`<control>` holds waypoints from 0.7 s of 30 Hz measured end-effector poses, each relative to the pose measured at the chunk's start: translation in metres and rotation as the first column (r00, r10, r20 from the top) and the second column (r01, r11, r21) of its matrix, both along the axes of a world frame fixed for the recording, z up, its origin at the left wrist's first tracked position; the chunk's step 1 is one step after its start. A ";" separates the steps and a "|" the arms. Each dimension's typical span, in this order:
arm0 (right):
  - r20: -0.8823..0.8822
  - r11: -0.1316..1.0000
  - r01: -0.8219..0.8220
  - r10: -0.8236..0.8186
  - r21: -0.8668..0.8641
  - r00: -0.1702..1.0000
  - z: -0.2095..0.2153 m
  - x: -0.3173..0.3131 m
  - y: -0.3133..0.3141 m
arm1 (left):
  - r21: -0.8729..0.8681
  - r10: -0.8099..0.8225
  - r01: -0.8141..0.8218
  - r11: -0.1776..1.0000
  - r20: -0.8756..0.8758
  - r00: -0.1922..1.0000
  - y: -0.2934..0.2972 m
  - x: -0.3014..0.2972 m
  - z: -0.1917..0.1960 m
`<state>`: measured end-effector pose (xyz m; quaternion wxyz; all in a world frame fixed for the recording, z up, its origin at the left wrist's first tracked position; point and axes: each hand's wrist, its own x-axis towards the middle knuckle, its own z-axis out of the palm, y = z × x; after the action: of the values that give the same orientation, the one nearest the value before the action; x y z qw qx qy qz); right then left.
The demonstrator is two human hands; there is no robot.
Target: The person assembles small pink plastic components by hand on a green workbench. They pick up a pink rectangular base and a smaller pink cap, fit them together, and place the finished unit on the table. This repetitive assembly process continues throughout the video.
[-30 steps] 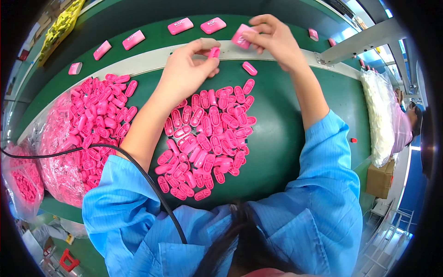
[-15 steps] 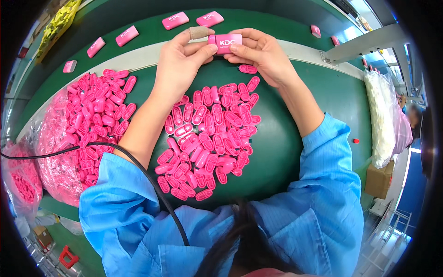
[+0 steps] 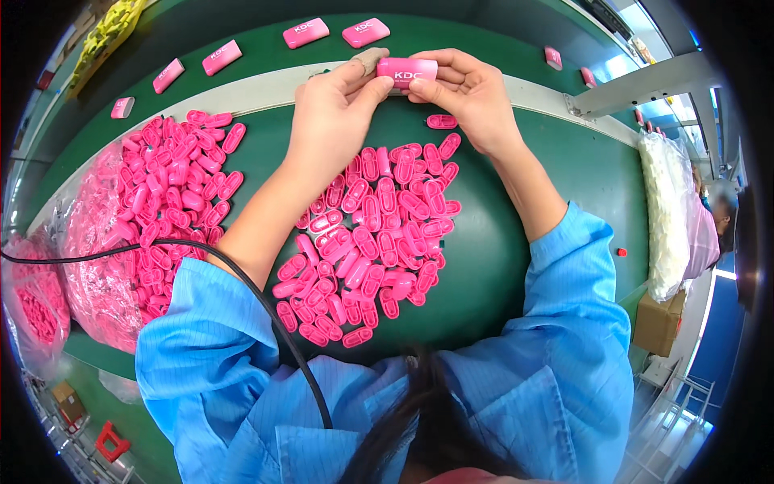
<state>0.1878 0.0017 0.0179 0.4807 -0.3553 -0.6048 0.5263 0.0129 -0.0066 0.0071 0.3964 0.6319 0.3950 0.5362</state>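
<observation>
A smooth pink case [image 3: 407, 73], a rounded rectangle fading from deep pink at its left end to paler pink at its right, is held over the pale, flat rail [image 3: 536, 93] at the back of the green bench [image 3: 492, 282]. Both hands grasp it: the left hand [image 3: 332, 105] pinches the darker end, its forefinger wrapped in a beige, fabric-like covering [image 3: 371, 58], while the right hand [image 3: 477, 101] grips the lighter end with thumb and curled fingers. A single hollow oval cap [image 3: 441, 122] lies just below the right hand. Nearer the body spreads a heap of glossy oval caps [image 3: 372, 280] — shallow, rimmed shells, some open side up. On the left, more caps [image 3: 182, 198] sit against a crinkled, clear plastic bag [image 3: 98, 266]. Beyond the rail, similar block-shaped cases [image 3: 306, 33] lie spaced apart on a green surface [image 3: 266, 55].
</observation>
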 end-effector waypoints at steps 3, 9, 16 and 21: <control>0.045 0.994 0.082 -0.085 0.074 0.995 0.004 -0.008 -0.010 | 0.189 0.159 -0.111 0.976 -0.264 0.951 -0.017 0.006 0.007; 0.140 0.927 0.206 -0.259 0.314 0.956 -0.005 -0.014 -0.013 | 0.369 0.310 -0.153 0.917 -0.413 0.857 -0.025 0.013 0.005; 0.231 0.913 0.237 -0.322 0.333 0.918 -0.001 -0.017 -0.018 | 0.274 0.244 -0.140 0.952 -0.397 0.885 -0.025 0.012 0.008; 0.128 0.967 0.166 -0.193 0.195 0.973 0.000 -0.013 -0.004 | 0.226 0.184 -0.088 0.970 -0.451 0.873 -0.016 0.006 0.005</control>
<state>0.1745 -0.0027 0.0182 0.5116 -0.4005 -0.6494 0.3952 0.0193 -0.0223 0.0126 0.1852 0.7495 0.4673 0.4308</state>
